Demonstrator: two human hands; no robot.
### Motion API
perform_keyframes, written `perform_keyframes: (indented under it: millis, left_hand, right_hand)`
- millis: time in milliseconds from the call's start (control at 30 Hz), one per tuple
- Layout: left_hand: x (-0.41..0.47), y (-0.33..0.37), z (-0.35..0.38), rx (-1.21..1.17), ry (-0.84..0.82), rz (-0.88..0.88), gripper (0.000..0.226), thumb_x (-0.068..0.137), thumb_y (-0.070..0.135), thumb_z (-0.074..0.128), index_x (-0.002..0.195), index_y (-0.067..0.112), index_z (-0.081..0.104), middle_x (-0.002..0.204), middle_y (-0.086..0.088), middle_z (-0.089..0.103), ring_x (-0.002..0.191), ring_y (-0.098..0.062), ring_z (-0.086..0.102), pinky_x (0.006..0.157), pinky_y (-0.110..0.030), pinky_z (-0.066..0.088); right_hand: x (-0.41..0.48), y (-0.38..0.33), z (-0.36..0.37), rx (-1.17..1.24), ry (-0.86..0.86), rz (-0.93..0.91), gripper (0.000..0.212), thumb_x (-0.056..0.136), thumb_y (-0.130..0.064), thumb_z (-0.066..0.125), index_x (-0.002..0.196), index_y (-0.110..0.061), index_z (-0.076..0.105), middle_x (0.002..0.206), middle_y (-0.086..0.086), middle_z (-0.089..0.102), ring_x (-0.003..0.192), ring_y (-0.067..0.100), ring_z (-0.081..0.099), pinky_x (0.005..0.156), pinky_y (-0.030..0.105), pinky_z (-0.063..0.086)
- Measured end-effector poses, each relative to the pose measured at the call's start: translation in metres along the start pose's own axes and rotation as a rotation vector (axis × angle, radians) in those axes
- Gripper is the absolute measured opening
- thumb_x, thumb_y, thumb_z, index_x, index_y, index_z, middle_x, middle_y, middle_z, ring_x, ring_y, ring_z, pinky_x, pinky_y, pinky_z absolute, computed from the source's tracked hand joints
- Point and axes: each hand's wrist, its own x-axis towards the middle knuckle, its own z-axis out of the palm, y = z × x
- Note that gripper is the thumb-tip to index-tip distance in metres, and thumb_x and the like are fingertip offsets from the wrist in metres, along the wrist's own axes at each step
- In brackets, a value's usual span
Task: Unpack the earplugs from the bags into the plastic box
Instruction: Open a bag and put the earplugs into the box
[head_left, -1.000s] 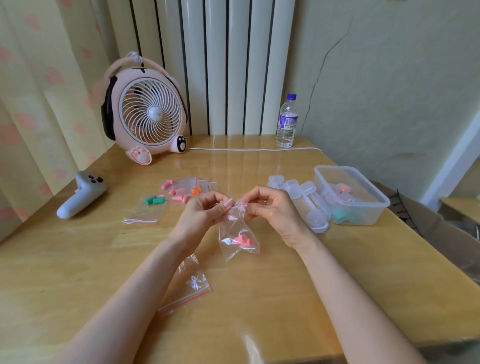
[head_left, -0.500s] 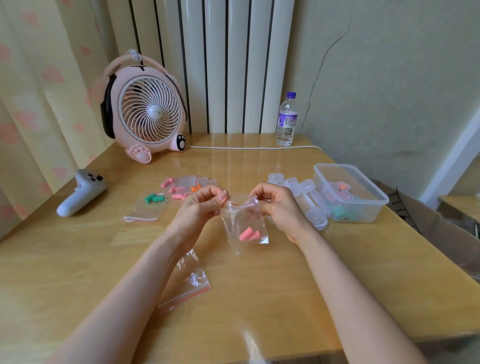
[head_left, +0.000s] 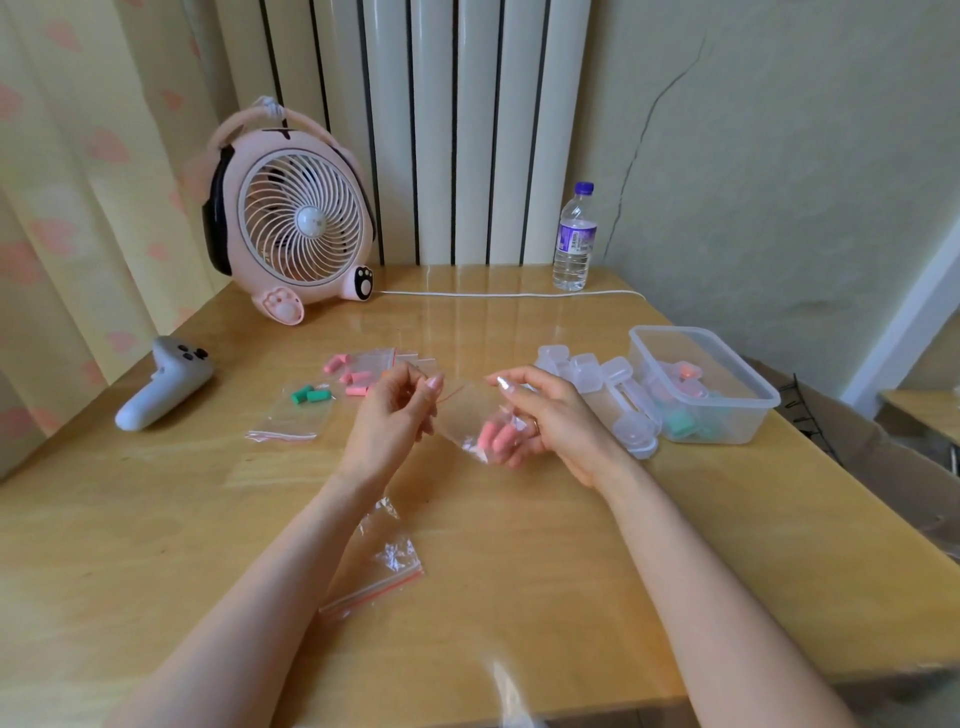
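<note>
A clear zip bag (head_left: 467, 415) hangs above the table's middle, held between both hands. My left hand (head_left: 389, 421) pinches its left top edge. My right hand (head_left: 540, 415) grips its right side, fingers curled under the bag. Pink earplugs (head_left: 493, 435) lie inside it against my right fingers. The clear plastic box (head_left: 748, 415) stands at the right with pink and green earplugs inside. More bags with pink earplugs (head_left: 358, 374) and one with green earplugs (head_left: 306, 396) lie beyond my left hand.
An empty zip bag (head_left: 384, 566) lies near my left forearm. Small clear cases (head_left: 608, 395) sit left of the box. A pink fan (head_left: 296, 218), a water bottle (head_left: 574, 239), a white cable (head_left: 509, 295) and a white controller (head_left: 161, 382) stand farther off.
The bag's mouth has been pulled open and the bag tilted sideways. My right hand has shifted from the top edge to under the bag, where the earplugs now lie.
</note>
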Motion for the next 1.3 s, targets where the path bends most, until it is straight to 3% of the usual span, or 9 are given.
perform_keyframes:
  millis: [133,300,367,467,567,767,1033,1167,1300]
  left_hand:
    - [0.0017,-0.0065,0.0006,0.157,0.045,-0.052,0.024,0.096,0.021,0.050,0.078,0.006,0.049,0.061,-0.003,0.058,0.043,-0.004,0.050,0.046,-0.015,0.042]
    - [0.0027,-0.0083,0.0028,0.087,-0.007,-0.194,0.029,0.098,0.025,0.046,0.076,0.007,0.047,0.063,-0.011,0.058,0.041,-0.007,0.051,0.045,-0.018,0.043]
    - [0.0018,-0.0060,0.0023,0.045,-0.023,-0.249,0.031,0.098,0.025,0.045,0.074,0.006,0.047,0.059,-0.011,0.056,0.037,-0.006,0.049,0.041,-0.016,0.042]
    - [-0.0008,-0.0028,0.0015,0.043,-0.041,-0.318,0.035,0.099,0.027,0.044,0.074,0.004,0.051,0.055,-0.010,0.054,0.034,-0.007,0.048,0.039,-0.016,0.041]
    - [-0.0013,-0.0030,0.0004,0.090,-0.030,-0.371,0.034,0.099,0.022,0.045,0.070,0.005,0.051,0.054,-0.010,0.051,0.034,-0.008,0.045,0.035,-0.016,0.037]
    - [-0.0002,-0.0021,-0.0015,0.146,-0.040,-0.436,0.031,0.097,0.022,0.049,0.069,0.007,0.052,0.048,-0.004,0.045,0.028,-0.004,0.036,0.031,-0.015,0.029]
    - [0.0002,-0.0021,-0.0025,0.154,-0.031,-0.396,0.032,0.096,0.023,0.050,0.067,0.008,0.052,0.059,-0.008,0.053,0.031,-0.002,0.041,0.034,-0.014,0.031]
    - [-0.0002,-0.0016,-0.0020,0.152,-0.025,-0.352,0.033,0.097,0.025,0.049,0.069,0.009,0.051,0.060,-0.005,0.055,0.042,-0.008,0.043,0.038,-0.013,0.032]
    - [0.0022,0.0005,-0.0061,0.096,-0.017,-0.254,0.034,0.096,0.030,0.049,0.071,0.007,0.054,0.068,-0.012,0.059,0.041,-0.006,0.043,0.040,-0.015,0.033]
  right_hand:
    - [0.0040,0.0027,-0.0017,0.039,0.099,-0.071,0.017,0.095,-0.009,0.052,0.109,-0.001,0.060,0.071,0.012,0.058,0.065,0.018,0.060,0.052,0.030,0.053]
    - [0.0042,0.0012,-0.0051,0.080,0.117,-0.209,0.035,0.077,0.010,0.040,0.099,0.001,0.065,0.081,0.009,0.066,0.080,0.018,0.065,0.066,0.030,0.055]
    - [0.0045,0.0021,-0.0038,0.045,0.138,-0.240,0.033,0.079,0.014,0.041,0.097,-0.002,0.064,0.082,0.007,0.070,0.085,0.022,0.067,0.069,0.029,0.055]
    - [0.0059,0.0044,-0.0026,0.015,0.213,-0.266,0.025,0.086,0.016,0.048,0.095,-0.003,0.063,0.073,0.003,0.070,0.079,0.024,0.068,0.067,0.025,0.054]
    - [0.0055,0.0033,-0.0050,-0.029,0.307,-0.282,0.030,0.081,0.017,0.056,0.087,-0.011,0.066,0.069,0.003,0.064,0.064,0.014,0.065,0.061,0.022,0.052]
    - [0.0028,-0.0015,-0.0045,-0.013,0.366,-0.324,0.034,0.077,0.020,0.054,0.082,-0.012,0.064,0.067,0.006,0.062,0.058,0.011,0.062,0.057,0.020,0.051]
    - [0.0026,-0.0017,-0.0057,-0.011,0.340,-0.329,0.026,0.082,0.011,0.059,0.087,-0.014,0.067,0.075,0.003,0.061,0.055,0.010,0.060,0.054,0.021,0.048]
    - [0.0024,-0.0028,-0.0048,-0.002,0.331,-0.337,0.024,0.083,0.011,0.058,0.086,-0.011,0.066,0.073,0.002,0.060,0.054,0.010,0.060,0.053,0.021,0.049]
    - [0.0028,-0.0042,-0.0045,0.058,0.367,-0.373,0.025,0.083,0.014,0.056,0.085,-0.010,0.065,0.076,0.011,0.063,0.062,0.014,0.064,0.060,0.023,0.054]
